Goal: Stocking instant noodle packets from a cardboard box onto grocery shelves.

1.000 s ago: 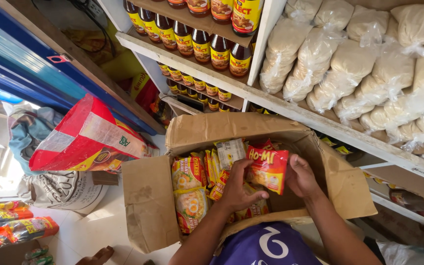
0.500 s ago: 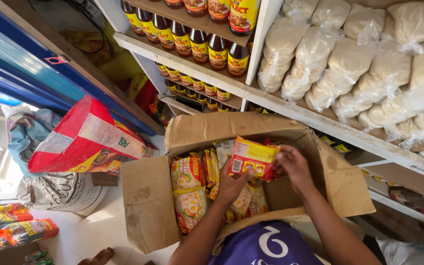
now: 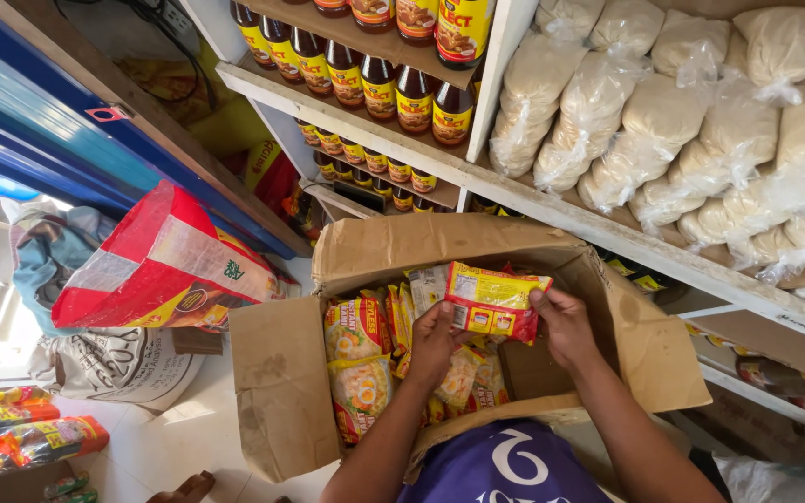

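Both hands hold a red and yellow noodle packet (image 3: 494,300) just above the open cardboard box (image 3: 281,391), its printed back turned up toward the camera. The left hand (image 3: 435,337) has its grip closed on the packet's left end, thumb on top and fingers curled beneath; the right hand (image 3: 566,326) has its grip clamped on the right end, thumb pressed against the packet's edge. The packet lies nearly level, tilted slightly down to the right, over the middle of the box.

Inside the box, more noodle packets (image 3: 358,359) stand packed on edge along the left side (yellow and red wrappers with a bowl picture), and a few lie loose under the left hand. The right part of the box interior shows bare cardboard. The far flap (image 3: 421,244) stands up against the shelving, and the right flap (image 3: 649,345) folds outward.

Beyond the box, a white shelf (image 3: 552,200) carries rows of dark sauce bottles (image 3: 393,88) with yellow and red labels on the left, and clear plastic bags of pale grain (image 3: 663,130) piled on the right. To the left of the box, a red and white woven sack (image 3: 160,256) leans over a grey printed sack (image 3: 114,363) on the tiled floor (image 3: 179,438). At the near left edge lie orange snack packs (image 3: 25,438). The person's purple shirt (image 3: 505,466) fills the near centre.
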